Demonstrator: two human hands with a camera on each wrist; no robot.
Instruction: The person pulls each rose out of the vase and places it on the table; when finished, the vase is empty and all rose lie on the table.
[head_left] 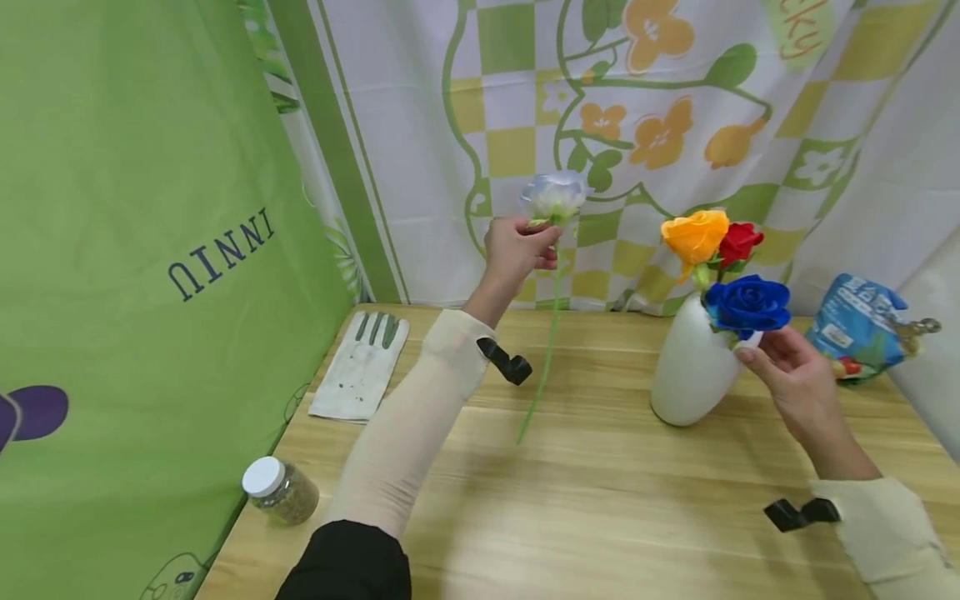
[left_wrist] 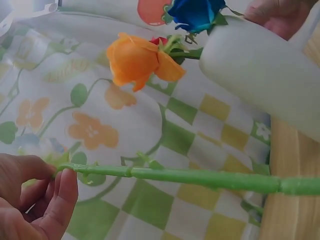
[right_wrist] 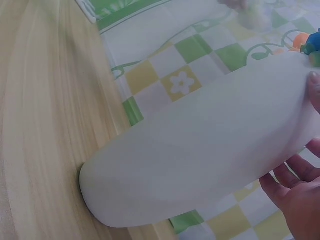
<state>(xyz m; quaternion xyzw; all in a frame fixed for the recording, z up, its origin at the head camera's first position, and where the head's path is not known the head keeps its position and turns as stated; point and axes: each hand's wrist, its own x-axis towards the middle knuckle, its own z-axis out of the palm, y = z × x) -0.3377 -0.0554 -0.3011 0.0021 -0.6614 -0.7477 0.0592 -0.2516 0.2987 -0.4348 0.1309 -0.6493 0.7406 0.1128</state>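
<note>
My left hand (head_left: 516, 254) pinches the green stem (left_wrist: 200, 177) of a pale blue and white artificial flower (head_left: 557, 197) just under its bloom. The stem hangs down in front of the table's back edge, left of a white vase (head_left: 686, 367). With thumb and fingers around its upper right side, my right hand (head_left: 810, 392) holds the vase, which stands on the table. An orange rose (head_left: 696, 237), a red rose (head_left: 741, 242) and a blue rose (head_left: 750, 303) stick out of the vase mouth; their lower stems are hidden inside.
A pair of white work gloves (head_left: 356, 375) lies at the back left of the wooden table (head_left: 570, 517). In front of them stands a white-lidded jar (head_left: 283, 492). A blue plastic packet (head_left: 858, 329) sits behind my right hand. A patterned curtain (head_left: 412, 167) hangs behind the table.
</note>
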